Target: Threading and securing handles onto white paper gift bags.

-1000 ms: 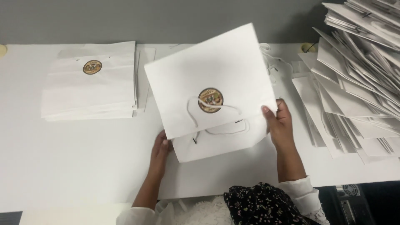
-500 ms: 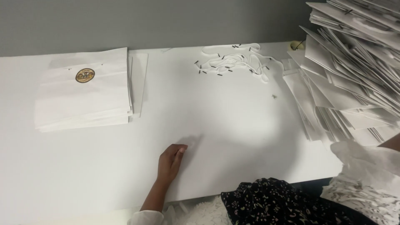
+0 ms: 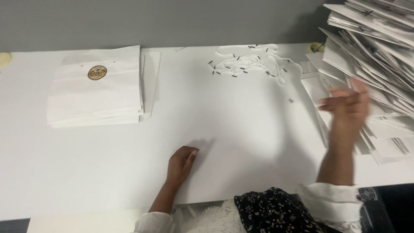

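We see the left hand (image 3: 182, 160) resting on the white tabletop (image 3: 241, 129) near its front edge, fingers loosely curled, palm down, holding nothing. It touches only the bare table surface.

We see the right hand (image 3: 347, 105) raised above the table's right side, blurred by motion, fingers spread open and extended toward the left. It grips nothing. It sits directly in front of the tall slanting heap of flat white paper bags (image 3: 379, 47) that fills the upper right corner; whether the fingers touch the heap we cannot tell because of the blur. The lower sheets of that heap fan out on the table just beside and beneath the hand.

At the far left of the table we note a neat, squared stack of folded white paper bags (image 3: 95, 97), the top one bearing a round gold-and-brown sticker (image 3: 97, 72). This stack lies well apart from both hands.

Near the back edge, centre-right, lies a loose tangle of white cord handles with short black tips (image 3: 252, 64), some black tips scattered singly on the table to its left. The tangle lies between the two bag piles, closer to the right-hand heap.

A small round pale yellow object (image 3: 317, 46) sits at the back edge just beside the heap; another pale round object (image 3: 5, 58) sits at the far left edge. A grey wall (image 3: 172, 21) runs behind the table.

Both wrists show white sleeve cuffs; dark floral fabric (image 3: 276, 211) is visible at the bottom centre.
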